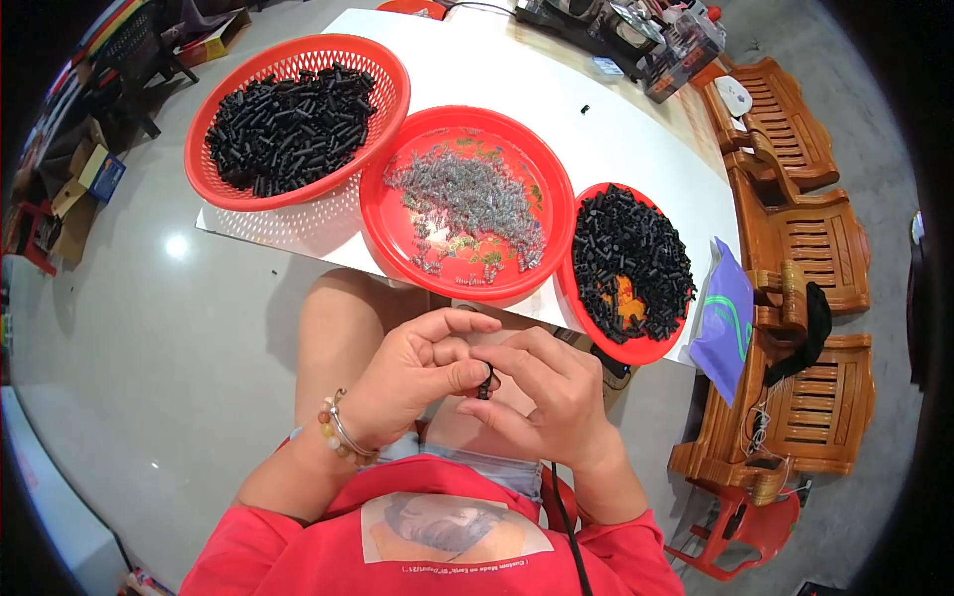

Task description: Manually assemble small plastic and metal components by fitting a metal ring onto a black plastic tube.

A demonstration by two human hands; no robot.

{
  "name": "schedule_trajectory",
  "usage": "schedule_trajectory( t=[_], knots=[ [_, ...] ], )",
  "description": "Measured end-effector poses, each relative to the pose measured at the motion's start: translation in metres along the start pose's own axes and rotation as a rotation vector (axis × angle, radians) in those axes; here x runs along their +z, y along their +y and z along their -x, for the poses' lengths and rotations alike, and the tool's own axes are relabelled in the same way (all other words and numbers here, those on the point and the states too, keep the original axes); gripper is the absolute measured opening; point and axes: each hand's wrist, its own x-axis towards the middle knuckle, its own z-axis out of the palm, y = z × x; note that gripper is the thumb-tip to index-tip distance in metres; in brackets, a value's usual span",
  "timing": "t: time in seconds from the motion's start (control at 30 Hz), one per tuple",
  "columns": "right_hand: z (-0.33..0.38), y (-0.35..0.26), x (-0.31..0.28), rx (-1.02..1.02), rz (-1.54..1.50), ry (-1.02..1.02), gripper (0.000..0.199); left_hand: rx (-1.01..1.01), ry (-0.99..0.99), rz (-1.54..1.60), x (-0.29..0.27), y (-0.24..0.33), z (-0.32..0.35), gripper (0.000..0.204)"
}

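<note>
Both hands (487,382) pinch a small black part (485,381), seemingly tubular, mostly hidden.

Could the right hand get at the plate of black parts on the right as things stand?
Probably yes. The right hand sits just below that plate, with nothing between them. But both hands are pinching a small black part, so the left hand would have to hold it alone.

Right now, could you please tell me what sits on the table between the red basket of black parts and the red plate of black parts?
In the head view, a round red tray of small silvery springs lies between the basket and the plate.
</note>
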Motion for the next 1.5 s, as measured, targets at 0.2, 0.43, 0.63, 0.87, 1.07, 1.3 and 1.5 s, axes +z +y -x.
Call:
schedule_trajectory(
  t=[0.2, 0.43, 0.63, 0.87, 1.07, 1.3, 1.5],
  knots=[
    [0.003, 0.001, 0.003, -0.013, -0.03, 0.079, 0.039, 0.031, -0.263, -0.159, -0.014, 0.003, -0.001, 0.068],
    [0.011, 0.002, 0.011, -0.014, 0.069, 0.174, 0.037, 0.449, -0.293, -0.955, -0.012, 0.014, -0.004, 0.078],
    [0.015, 0.001, 0.013, -0.025, 0.08, 0.181, 0.037, 0.477, -0.228, -0.987, -0.009, 0.009, -0.001, 0.072],
    [0.016, -0.002, 0.013, -0.006, 0.096, 0.162, 0.035, 0.502, -0.218, -0.969, -0.01, 0.006, 0.0, 0.067],
    [0.015, 0.0, 0.012, -0.089, 0.143, 0.221, 0.034, 0.487, -0.259, -0.959, -0.007, 0.009, -0.001, 0.062],
    [0.017, 0.01, 0.016, -0.05, 0.104, 0.218, 0.037, 0.202, -0.128, -0.554, -0.008, 0.009, 0.001, 0.052],
    [0.015, 0.031, -0.008, 0.116, 0.167, 0.191, 0.024, 0.512, 0.199, -0.933, -0.02, 0.017, -0.012, 0.038]
  ],
)
